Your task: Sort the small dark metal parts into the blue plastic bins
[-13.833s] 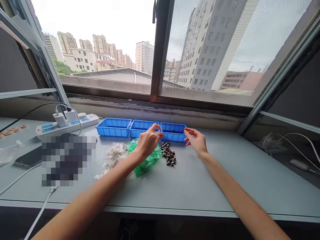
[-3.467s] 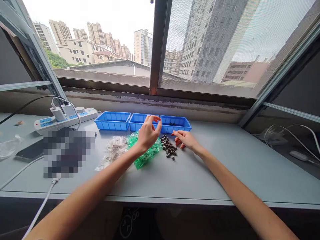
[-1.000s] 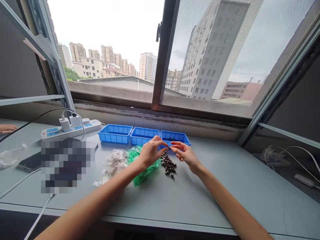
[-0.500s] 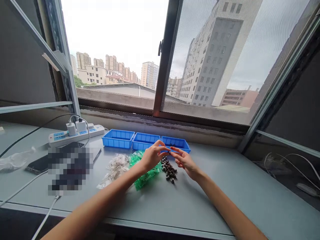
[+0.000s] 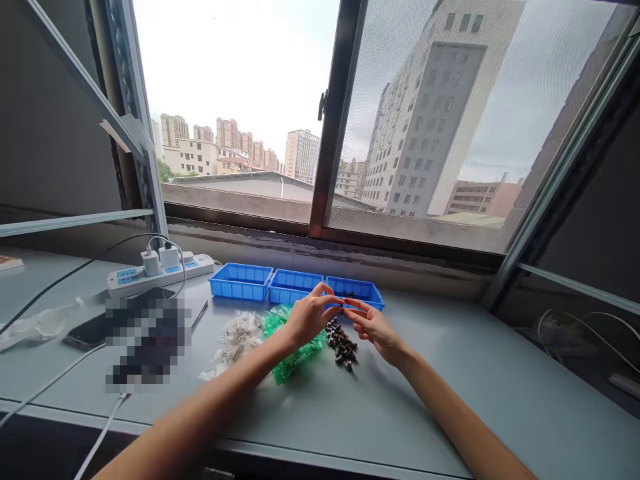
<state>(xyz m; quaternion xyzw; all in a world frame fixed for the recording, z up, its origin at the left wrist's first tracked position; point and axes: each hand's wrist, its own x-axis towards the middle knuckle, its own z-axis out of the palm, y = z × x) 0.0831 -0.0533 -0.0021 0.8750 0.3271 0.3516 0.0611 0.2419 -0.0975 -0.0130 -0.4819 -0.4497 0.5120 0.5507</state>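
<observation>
Dark metal pieces (image 5: 343, 347) are lying at six o'clock from the tiny part (image 5: 342, 306), axis unclear, that left hand (image 5: 307, 319) and right hand (image 5: 376, 327) are narrowly pinching.

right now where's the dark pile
In the head view, the dark pile lies just right of the green bags, in front of the rightmost blue bin, near the right hand.

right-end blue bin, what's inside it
A few small dark pieces show inside the blue bin. The left hand covers its near left corner, so whatever lies there cannot be seen.
</observation>
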